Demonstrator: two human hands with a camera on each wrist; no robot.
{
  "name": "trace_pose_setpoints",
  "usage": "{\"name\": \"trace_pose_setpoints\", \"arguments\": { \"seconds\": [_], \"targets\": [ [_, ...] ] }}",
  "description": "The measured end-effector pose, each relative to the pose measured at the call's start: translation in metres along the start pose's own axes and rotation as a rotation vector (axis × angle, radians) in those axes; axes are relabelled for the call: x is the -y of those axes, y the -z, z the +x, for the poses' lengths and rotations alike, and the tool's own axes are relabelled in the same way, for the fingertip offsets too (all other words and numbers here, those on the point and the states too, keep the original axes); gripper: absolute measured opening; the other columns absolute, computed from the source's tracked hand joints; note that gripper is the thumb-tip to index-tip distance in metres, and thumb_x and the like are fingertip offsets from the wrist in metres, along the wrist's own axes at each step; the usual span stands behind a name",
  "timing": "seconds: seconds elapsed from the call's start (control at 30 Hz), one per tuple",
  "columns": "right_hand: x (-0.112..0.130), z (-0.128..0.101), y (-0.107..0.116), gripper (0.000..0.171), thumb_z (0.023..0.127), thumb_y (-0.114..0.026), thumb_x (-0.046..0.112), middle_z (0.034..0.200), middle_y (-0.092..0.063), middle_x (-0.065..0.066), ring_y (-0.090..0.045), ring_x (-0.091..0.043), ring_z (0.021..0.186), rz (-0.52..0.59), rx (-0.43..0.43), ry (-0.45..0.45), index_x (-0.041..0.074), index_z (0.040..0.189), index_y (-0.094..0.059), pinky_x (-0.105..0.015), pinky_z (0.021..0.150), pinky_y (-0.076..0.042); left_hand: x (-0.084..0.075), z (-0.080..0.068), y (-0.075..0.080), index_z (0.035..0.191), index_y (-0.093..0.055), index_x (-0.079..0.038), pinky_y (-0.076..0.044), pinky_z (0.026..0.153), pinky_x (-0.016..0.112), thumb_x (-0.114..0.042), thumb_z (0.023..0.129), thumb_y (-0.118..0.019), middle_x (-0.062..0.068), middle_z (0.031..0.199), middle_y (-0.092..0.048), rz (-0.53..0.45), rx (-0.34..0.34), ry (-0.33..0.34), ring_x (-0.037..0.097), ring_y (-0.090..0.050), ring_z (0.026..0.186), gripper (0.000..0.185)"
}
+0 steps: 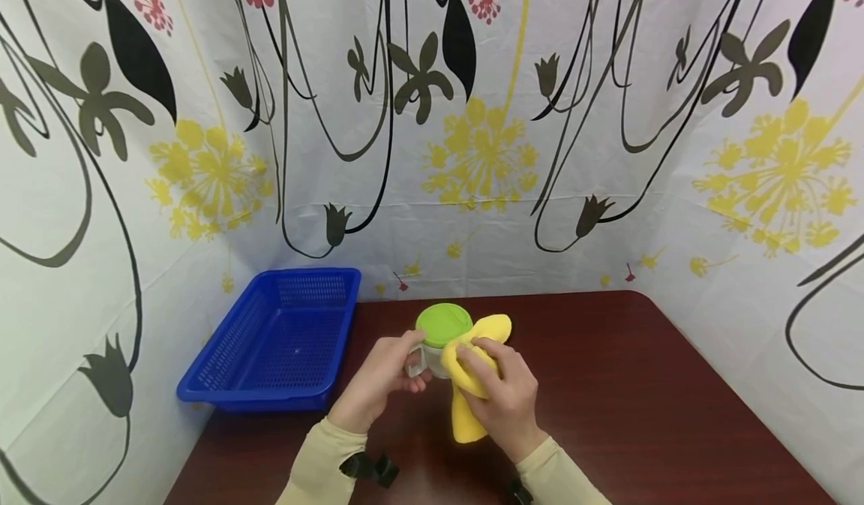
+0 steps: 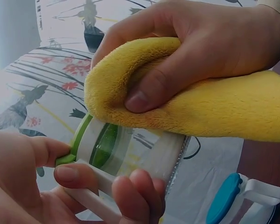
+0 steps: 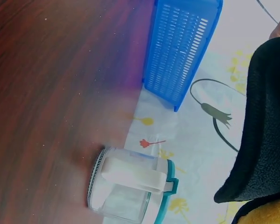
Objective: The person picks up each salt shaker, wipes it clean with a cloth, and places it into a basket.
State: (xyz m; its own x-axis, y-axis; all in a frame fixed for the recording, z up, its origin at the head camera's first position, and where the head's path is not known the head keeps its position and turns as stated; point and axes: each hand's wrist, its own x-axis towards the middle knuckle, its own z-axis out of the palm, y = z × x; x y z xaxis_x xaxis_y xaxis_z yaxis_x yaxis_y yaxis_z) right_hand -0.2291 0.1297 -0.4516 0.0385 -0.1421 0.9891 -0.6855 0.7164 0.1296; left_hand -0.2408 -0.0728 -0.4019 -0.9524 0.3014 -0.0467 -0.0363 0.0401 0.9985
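A clear cup (image 1: 432, 359) with a green lid (image 1: 443, 324) and a white handle is held over the dark red table (image 1: 641, 392). My left hand (image 1: 398, 366) grips the handle, fingers curled round it (image 2: 84, 186). My right hand (image 1: 482, 362) holds a yellow cloth (image 1: 472, 381) bunched under its fingers and presses it against the cup's side (image 2: 144, 154). In the left wrist view the thumb of the right hand (image 2: 200, 51) pins the cloth (image 2: 214, 112) onto the cup. The cloth (image 3: 266, 130) fills the right edge of the right wrist view, mostly in shadow.
A blue mesh basket (image 1: 270, 340) sits at the table's back left, against the flowered curtain. A second clear cup (image 3: 130, 186) with a teal lid and white handle stands on the table by the curtain; it also shows in the left wrist view (image 2: 238, 200).
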Motion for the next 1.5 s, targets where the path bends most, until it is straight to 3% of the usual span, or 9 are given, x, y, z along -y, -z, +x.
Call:
{"name": "trace_pose_setpoints", "arguments": {
  "seconds": [0.2,0.37,0.8,1.1,1.5],
  "targets": [
    [0.004,0.006,0.000,0.020,0.093,-0.073,0.024,0.101,-0.068,-0.018,-0.060,-0.036,0.083,-0.001,-0.045,0.014,0.010,0.107,-0.077,-0.039,0.070,-0.054,-0.001,0.000,-0.002,0.063,-0.045,-0.001,-0.045,0.053,0.027,-0.051,0.095,-0.059,0.018,0.067,-0.061,-0.029,-0.032,-0.006,0.019,-0.053,0.054,0.061],
    [0.004,0.008,0.000,0.021,0.093,-0.073,0.021,0.104,-0.067,-0.021,-0.066,-0.038,0.092,0.043,-0.037,0.017,0.009,0.109,-0.077,-0.038,0.082,-0.057,-0.001,0.000,-0.004,0.062,-0.044,0.001,-0.044,0.053,0.028,-0.058,0.093,-0.061,0.016,0.063,-0.059,-0.049,-0.058,-0.008,0.020,-0.052,0.053,0.068],
    [0.005,0.007,0.002,0.019,0.092,-0.073,0.018,0.102,-0.066,-0.022,-0.067,-0.031,0.084,0.062,-0.053,0.017,0.009,0.109,-0.077,-0.033,0.076,-0.057,-0.004,-0.002,-0.006,0.057,-0.045,-0.002,-0.043,0.050,0.027,-0.056,0.090,-0.066,0.017,0.061,-0.058,-0.071,-0.097,-0.024,0.018,-0.051,0.050,0.067],
    [0.006,-0.007,0.000,0.019,0.093,-0.070,0.020,0.100,-0.068,-0.018,-0.066,-0.027,0.078,0.031,0.000,-0.004,0.012,0.109,-0.077,-0.035,0.066,-0.056,-0.003,-0.003,-0.005,0.059,-0.048,-0.004,-0.041,0.047,0.025,-0.053,0.090,-0.068,0.014,0.058,-0.058,-0.102,-0.166,-0.023,0.017,-0.050,0.047,0.061],
    [0.008,-0.010,0.000,0.020,0.093,-0.072,0.022,0.101,-0.068,-0.017,-0.067,-0.028,0.083,0.015,0.005,-0.011,0.012,0.110,-0.077,-0.037,0.068,-0.056,0.000,0.000,-0.006,0.056,-0.044,-0.006,-0.039,0.047,0.024,-0.052,0.090,-0.066,0.013,0.058,-0.057,-0.106,-0.163,-0.017,0.017,-0.049,0.047,0.061]
  ]
}}
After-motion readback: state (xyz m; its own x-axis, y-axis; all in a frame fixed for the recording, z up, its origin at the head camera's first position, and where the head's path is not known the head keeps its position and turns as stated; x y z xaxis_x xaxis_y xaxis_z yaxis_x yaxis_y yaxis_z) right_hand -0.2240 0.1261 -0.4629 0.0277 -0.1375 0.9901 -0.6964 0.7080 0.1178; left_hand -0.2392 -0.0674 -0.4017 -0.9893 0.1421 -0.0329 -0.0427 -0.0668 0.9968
